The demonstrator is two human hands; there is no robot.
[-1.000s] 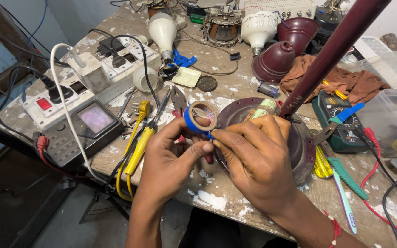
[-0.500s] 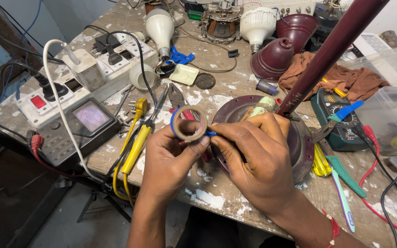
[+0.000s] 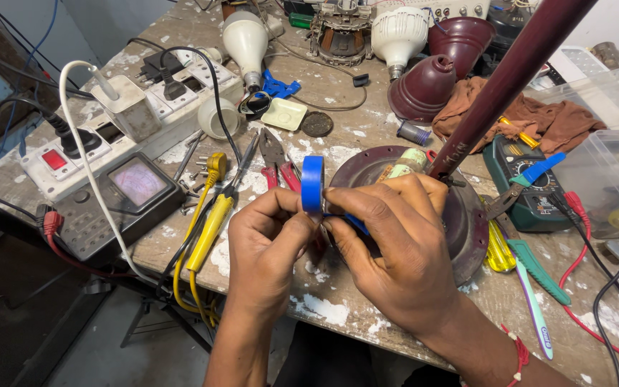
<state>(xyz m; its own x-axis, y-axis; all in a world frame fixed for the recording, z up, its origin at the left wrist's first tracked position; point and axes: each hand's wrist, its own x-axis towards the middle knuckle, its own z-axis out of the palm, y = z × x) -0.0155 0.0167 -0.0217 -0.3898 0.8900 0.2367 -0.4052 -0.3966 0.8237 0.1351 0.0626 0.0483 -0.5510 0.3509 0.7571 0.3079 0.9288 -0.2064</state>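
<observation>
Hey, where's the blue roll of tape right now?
In the head view, the blue tape roll is near the middle, held edge-on between the left hand and right hand, just left of the dark round fan housing and right of the yellow-handled tool.

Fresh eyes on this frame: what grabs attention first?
A roll of blue insulating tape, edge-on at centre, pinched between the left hand and right hand. Behind them lies a round maroon metal housing with a dark red pole slanting up to the right. A white power strip sits left.

Even soft daylight, faint shadows, sharp focus throughout, mild wide-angle stretch at edges.
</observation>
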